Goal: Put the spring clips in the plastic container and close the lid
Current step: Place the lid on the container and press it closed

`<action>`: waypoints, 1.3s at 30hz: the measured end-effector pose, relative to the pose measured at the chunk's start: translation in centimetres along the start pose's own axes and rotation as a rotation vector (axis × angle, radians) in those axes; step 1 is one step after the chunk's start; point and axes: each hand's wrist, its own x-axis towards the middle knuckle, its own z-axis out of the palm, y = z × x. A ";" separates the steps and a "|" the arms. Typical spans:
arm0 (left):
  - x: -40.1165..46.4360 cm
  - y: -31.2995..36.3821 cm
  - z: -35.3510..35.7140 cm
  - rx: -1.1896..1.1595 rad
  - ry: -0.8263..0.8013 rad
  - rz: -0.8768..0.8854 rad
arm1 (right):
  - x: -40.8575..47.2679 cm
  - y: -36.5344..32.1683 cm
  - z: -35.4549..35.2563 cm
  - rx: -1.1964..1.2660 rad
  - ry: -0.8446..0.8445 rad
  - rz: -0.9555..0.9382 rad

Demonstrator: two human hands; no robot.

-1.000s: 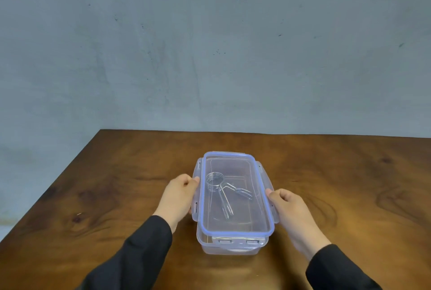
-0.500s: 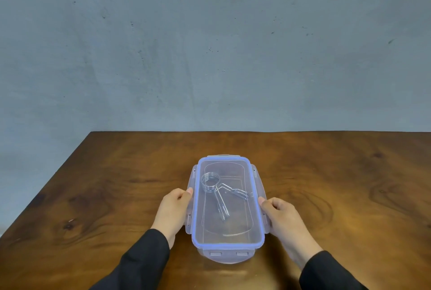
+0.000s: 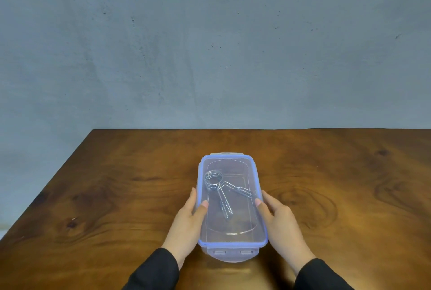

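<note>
Left hand: lying along the left long side of the plastic container, thumb resting on top of the lid near its blue rim, fingers wrapping the side wall; clasping the container rather than hanging free; black sleeve covering the forearm. Right hand: mirroring it on the right long side, thumb pressing on the lid's edge, fingers lying down the wall; likewise gripping the container; black sleeve showing at the lower edge. Plastic container: clear, rectangular, sitting between the two hands on the worktop, its long axis running away from the person; lid lying flat over it, blue-edged; near-end latch flap hanging down at the front. Spring clips: metal wire, coil lying toward the far left, arms spreading toward the near side and the right, showing through the lid; the exact count being unclear. Worktop: dark brown wood, figured grain. Wall: grey, standing behind.
</note>
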 end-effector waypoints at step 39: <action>-0.2 -2.7 -0.2 1.166 -0.032 1.003 | 12.2 -5.5 5.0 -0.918 -0.048 -0.465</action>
